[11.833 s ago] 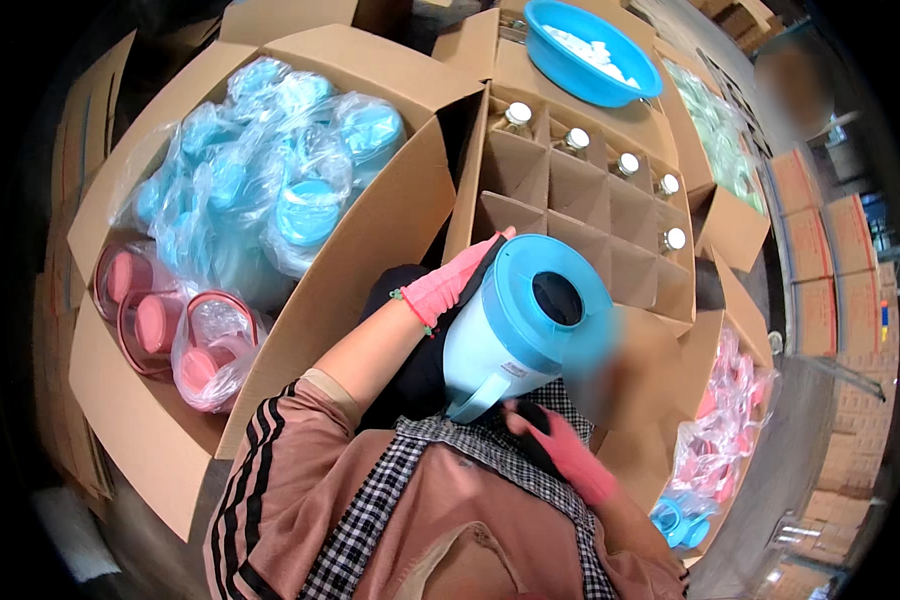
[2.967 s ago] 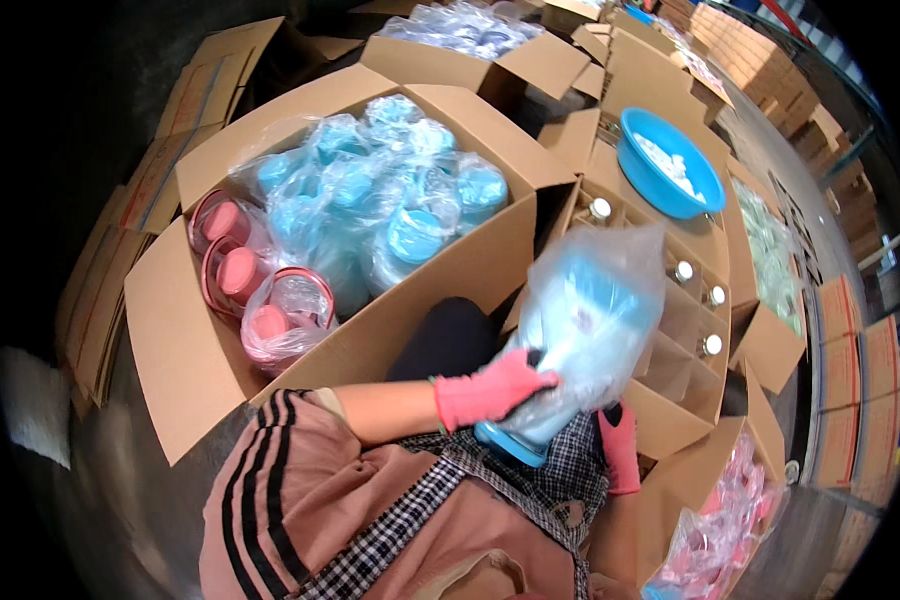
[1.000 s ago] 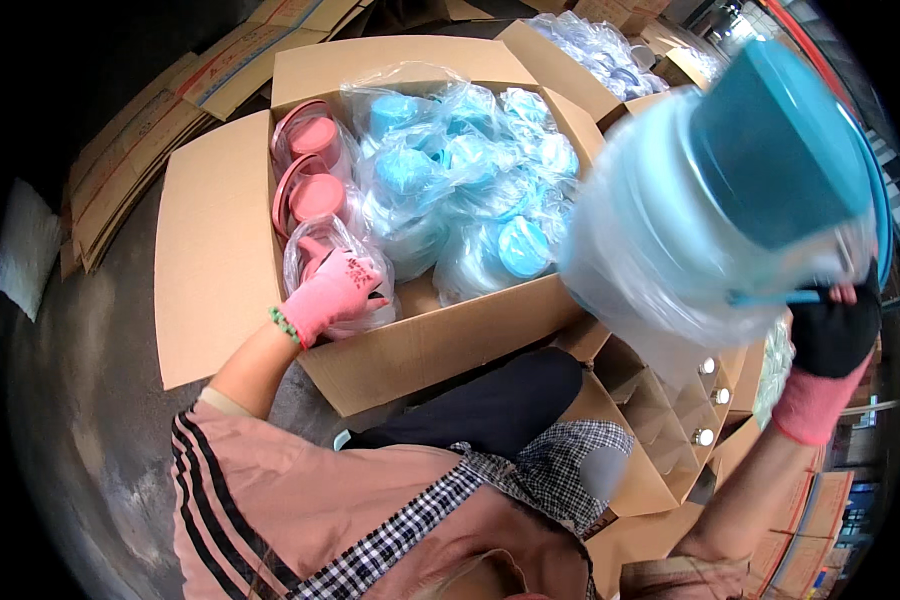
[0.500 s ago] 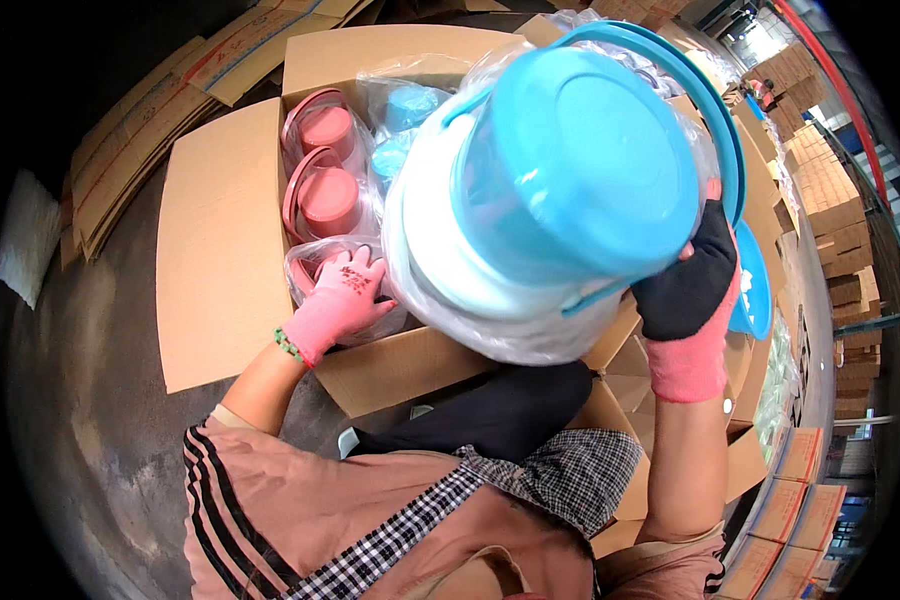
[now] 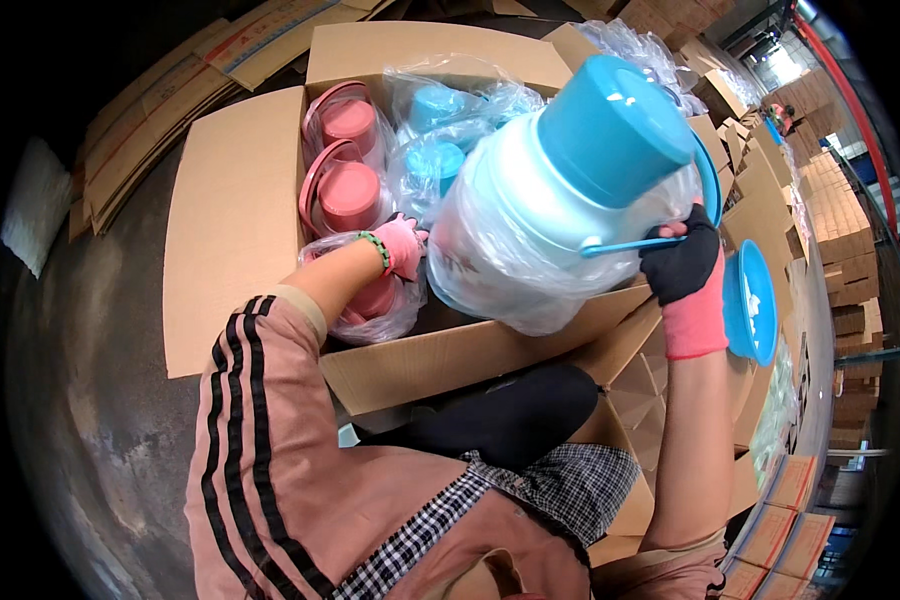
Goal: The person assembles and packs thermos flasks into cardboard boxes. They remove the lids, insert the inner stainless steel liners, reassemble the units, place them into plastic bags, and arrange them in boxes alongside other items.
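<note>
My right hand (image 5: 682,262), in a black and pink glove, grips a blue and white plastic jug (image 5: 560,200) wrapped in a clear bag and holds it over a large open cardboard box (image 5: 232,220). The jug's blue lid points up and to the right. My left hand (image 5: 402,246), in a pink glove, reaches into the box and presses on the bagged jugs beside the wrapped one; I cannot tell whether it grips anything. Pink bagged jugs (image 5: 348,190) and blue bagged jugs (image 5: 440,135) fill the box.
A blue basin (image 5: 750,300) stands at the right, over a cardboard box with dividers (image 5: 650,380). Flattened cardboard (image 5: 150,110) lies at the upper left on the grey floor (image 5: 80,380). Stacked cartons (image 5: 840,210) line the right side.
The wrapped jug has come down toward the box and turned, its lid now pointing up and right. My left hand has moved right, against the jug's side.
</note>
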Demonstrator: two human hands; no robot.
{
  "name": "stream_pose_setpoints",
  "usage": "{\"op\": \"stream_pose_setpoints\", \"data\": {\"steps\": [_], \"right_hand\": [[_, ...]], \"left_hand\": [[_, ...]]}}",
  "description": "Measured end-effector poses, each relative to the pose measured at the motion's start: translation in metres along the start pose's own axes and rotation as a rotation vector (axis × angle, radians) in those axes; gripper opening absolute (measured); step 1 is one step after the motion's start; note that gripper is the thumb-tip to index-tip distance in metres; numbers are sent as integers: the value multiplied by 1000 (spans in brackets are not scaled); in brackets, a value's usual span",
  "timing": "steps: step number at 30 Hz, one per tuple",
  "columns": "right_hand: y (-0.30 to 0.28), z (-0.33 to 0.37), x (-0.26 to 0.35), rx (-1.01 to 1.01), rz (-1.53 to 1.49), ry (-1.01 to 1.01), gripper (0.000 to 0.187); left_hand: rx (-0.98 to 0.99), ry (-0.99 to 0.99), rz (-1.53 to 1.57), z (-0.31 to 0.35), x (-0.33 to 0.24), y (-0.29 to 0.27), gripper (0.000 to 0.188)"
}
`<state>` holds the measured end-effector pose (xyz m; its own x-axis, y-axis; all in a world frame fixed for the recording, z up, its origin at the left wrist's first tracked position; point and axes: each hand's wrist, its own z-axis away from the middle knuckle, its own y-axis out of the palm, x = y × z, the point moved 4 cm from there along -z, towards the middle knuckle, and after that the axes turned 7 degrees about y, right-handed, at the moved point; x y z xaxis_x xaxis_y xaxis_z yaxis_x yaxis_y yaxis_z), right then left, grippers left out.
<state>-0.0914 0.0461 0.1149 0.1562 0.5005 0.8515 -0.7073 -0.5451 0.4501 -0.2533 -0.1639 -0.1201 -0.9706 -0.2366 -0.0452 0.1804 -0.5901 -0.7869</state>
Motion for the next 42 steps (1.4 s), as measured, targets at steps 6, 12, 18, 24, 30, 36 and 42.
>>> {"op": "stream_pose_setpoints", "data": {"steps": [6, 12, 18, 24, 30, 36, 42], "right_hand": [[54, 74, -31, 26, 467, -59, 35], [51, 27, -97, 174, 313, 190, 28], [-27, 21, -168, 314, 1383, -255, 33], [-4, 111, -177, 947, 1631, -537, 28], [-45, 151, -152, 966, 1630, -388, 33], [-116, 155, -92, 424, 1485, -304, 32], [-174, 189, -77, 326, 1471, -230, 32]], "left_hand": [[-263, -100, 152, -7, 24, 24, 55], [-247, 19, 420, 5, 37, 10, 48], [-398, -90, 500, 19, 39, 10, 52], [-1063, -326, 760, 54, 44, -35, 37], [-1200, -564, 448, 43, 30, -70, 58], [-1310, -537, 462, 3, 60, -45, 51], [-1458, -320, 462, 126, -7, -174, 41]]}}
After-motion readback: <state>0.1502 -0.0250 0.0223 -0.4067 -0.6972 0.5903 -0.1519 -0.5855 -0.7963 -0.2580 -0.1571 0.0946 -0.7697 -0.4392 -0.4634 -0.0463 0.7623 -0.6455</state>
